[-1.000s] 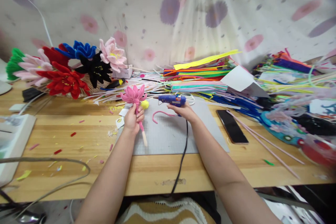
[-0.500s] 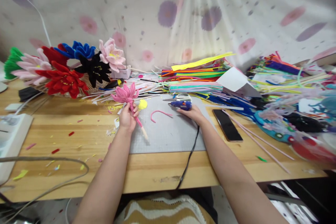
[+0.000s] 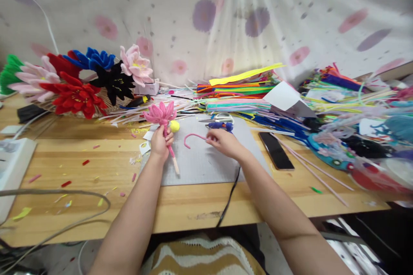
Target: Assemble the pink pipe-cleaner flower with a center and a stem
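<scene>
My left hand (image 3: 162, 141) is wrapped round the stem of a pink pipe-cleaner flower (image 3: 160, 113), which stands nearly upright with its bloom above my fingers. Pink covers the upper stem; the bare pale end sticks out below my hand. Over the grey cutting mat (image 3: 193, 167), my right hand (image 3: 222, 142) pinches the right end of a hooked pink pipe cleaner (image 3: 192, 135). Just beyond my right fingers lies a blue glue gun (image 3: 220, 126), its black cord trailing to the table's front edge. Scissors (image 3: 222, 118) lie behind it. A yellow ball (image 3: 174, 126) sits beside my left hand.
Finished flowers (image 3: 80, 96) in several colours crowd the back left. Bundles of pipe cleaners (image 3: 238, 94) line the back. A phone (image 3: 276, 150) lies right of the mat, near loose pink stems (image 3: 316, 172). A power strip (image 3: 16, 172) and grey cable occupy the left.
My right hand has let go of the glue gun, leaving it on the mat, and has taken the end of the hooked pink pipe cleaner. The flower in my left hand is more upright.
</scene>
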Available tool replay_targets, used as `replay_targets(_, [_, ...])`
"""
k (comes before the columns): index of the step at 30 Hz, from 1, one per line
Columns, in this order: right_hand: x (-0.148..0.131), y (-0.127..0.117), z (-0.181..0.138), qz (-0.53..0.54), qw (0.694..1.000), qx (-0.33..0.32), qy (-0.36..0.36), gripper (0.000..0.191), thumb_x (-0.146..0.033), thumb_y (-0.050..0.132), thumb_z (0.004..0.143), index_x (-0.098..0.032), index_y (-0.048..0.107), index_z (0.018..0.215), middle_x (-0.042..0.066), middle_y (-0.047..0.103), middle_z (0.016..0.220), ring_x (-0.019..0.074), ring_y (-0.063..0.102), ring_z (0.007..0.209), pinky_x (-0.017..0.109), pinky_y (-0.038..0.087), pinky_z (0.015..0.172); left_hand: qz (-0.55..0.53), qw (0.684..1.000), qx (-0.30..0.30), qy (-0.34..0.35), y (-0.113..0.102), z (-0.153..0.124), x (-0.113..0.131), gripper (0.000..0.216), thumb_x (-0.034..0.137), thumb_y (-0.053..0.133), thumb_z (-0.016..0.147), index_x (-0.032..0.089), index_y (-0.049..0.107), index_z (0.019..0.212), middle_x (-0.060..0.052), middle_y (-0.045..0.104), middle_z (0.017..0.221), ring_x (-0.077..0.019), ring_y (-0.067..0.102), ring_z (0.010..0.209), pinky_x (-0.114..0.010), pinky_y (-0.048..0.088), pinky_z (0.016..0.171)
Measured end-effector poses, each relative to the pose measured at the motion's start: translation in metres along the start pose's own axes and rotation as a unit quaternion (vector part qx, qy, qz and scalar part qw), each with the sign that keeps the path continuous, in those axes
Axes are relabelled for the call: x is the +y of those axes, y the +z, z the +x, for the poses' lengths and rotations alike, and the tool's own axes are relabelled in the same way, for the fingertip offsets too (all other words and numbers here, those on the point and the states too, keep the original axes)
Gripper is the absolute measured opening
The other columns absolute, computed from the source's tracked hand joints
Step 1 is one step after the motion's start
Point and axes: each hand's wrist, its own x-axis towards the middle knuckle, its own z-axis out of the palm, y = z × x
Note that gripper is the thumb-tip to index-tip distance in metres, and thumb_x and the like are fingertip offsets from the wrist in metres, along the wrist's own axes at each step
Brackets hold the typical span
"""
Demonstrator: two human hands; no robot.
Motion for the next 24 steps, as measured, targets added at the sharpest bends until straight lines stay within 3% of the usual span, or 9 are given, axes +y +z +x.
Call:
replay_targets(2, [-0.017, 0.015, 0.029, -0.004, 0.996, 0.014, -0.091, 0.025, -0.022, 0.049, 0.084, -0.020, 0.058, 0.107, 0.007, 0.059, 0.104, 0.0166, 0.052, 0.095, 0.027, 0.037, 0.080, 0.016, 1.000, -0.011, -0.004, 0.001, -0.002, -0.002, 0.018, 0.018, 0.043, 0.083, 0.016, 0.038, 0.067, 0.007, 0.038, 0.052, 0.0003, 0.024, 0.033, -0.010, 0.011, 0.030])
replay_targets(5, [-0.031, 0.036, 0.064, -0.049, 0.985, -0.047, -0.162, 0.034, -0.014, 0.054, 0.079, -0.021, 0.058, 0.112, 0.009, 0.055, 0.111, 0.0178, 0.048, 0.101, 0.029, 0.035, 0.087, 0.032, 0.999, -0.022, -0.016, 0.001, -0.004, -0.003, 0.018, 0.018, 0.040, 0.084, 0.016, 0.038, 0.066, 0.007, 0.036, 0.050, -0.0001, 0.023, 0.032, -0.011, 0.010, 0.031])
replay_targets(8, [-0.033, 0.048, 0.079, -0.074, 0.980, -0.067, -0.169, 0.023, -0.015, 0.055, 0.079, -0.018, 0.062, 0.101, 0.009, 0.056, 0.106, 0.0182, 0.048, 0.099, 0.029, 0.036, 0.086, 0.038, 0.999, -0.028, -0.023, 0.001, -0.004, -0.003, 0.016, 0.020, 0.042, 0.083, 0.016, 0.038, 0.068, 0.007, 0.036, 0.050, -0.0003, 0.022, 0.032, -0.011, 0.009, 0.031])
replay_targets(12, [-0.025, 0.049, 0.074, -0.061, 0.987, -0.055, -0.140, 0.009, -0.016, 0.051, 0.082, -0.014, 0.059, 0.086, 0.010, 0.058, 0.095, 0.0174, 0.049, 0.092, 0.029, 0.036, 0.083, 0.041, 0.998, -0.028, -0.026, 0.002, -0.003, -0.003, 0.016, 0.020, 0.041, 0.082, 0.017, 0.037, 0.067, 0.007, 0.035, 0.050, -0.0004, 0.021, 0.032, -0.011, 0.009, 0.031])
replay_targets(15, [-0.021, 0.044, 0.065, 0.062, 0.996, -0.021, -0.056, 0.008, -0.014, 0.045, 0.082, -0.016, 0.052, 0.085, 0.004, 0.059, 0.083, 0.0132, 0.051, 0.078, 0.026, 0.037, 0.073, 0.043, 0.998, -0.025, -0.026, 0.002, -0.004, -0.004, 0.016, 0.020, 0.042, 0.081, 0.017, 0.036, 0.067, 0.007, 0.035, 0.049, -0.0005, 0.022, 0.032, -0.011, 0.009, 0.031])
replay_targets(18, [-0.022, 0.040, 0.061, 0.260, 0.965, 0.021, 0.012, 0.004, -0.021, 0.041, 0.084, -0.019, 0.044, 0.083, -0.004, 0.052, 0.067, 0.0091, 0.046, 0.059, 0.022, 0.036, 0.061, 0.046, 0.998, -0.024, -0.024, 0.004, -0.004, -0.005, 0.015, 0.022, 0.046, 0.080, 0.017, 0.037, 0.068, 0.007, 0.035, 0.050, -0.0006, 0.022, 0.032, -0.011, 0.009, 0.031])
replay_targets(21, [-0.030, 0.038, 0.062, 0.377, 0.924, 0.070, 0.019, 0.017, -0.037, 0.044, 0.082, -0.021, 0.041, 0.078, -0.008, 0.043, 0.059, 0.0076, 0.040, 0.051, 0.021, 0.033, 0.054, 0.055, 0.998, -0.024, -0.020, 0.005, -0.006, -0.008, 0.017, 0.023, 0.047, 0.079, 0.017, 0.036, 0.067, 0.007, 0.035, 0.050, -0.0003, 0.023, 0.032, -0.011, 0.009, 0.032])
replay_targets(24, [-0.043, 0.039, 0.067, 0.394, 0.912, 0.117, 0.002, 0.025, -0.045, 0.048, 0.079, -0.021, 0.043, 0.076, -0.007, 0.042, 0.059, 0.0074, 0.038, 0.051, 0.021, 0.032, 0.053, 0.068, 0.997, -0.020, -0.018, 0.006, -0.006, -0.010, 0.017, 0.023, 0.048, 0.078, 0.017, 0.036, 0.067, 0.007, 0.036, 0.050, 0.0000, 0.023, 0.032, -0.011, 0.008, 0.032])
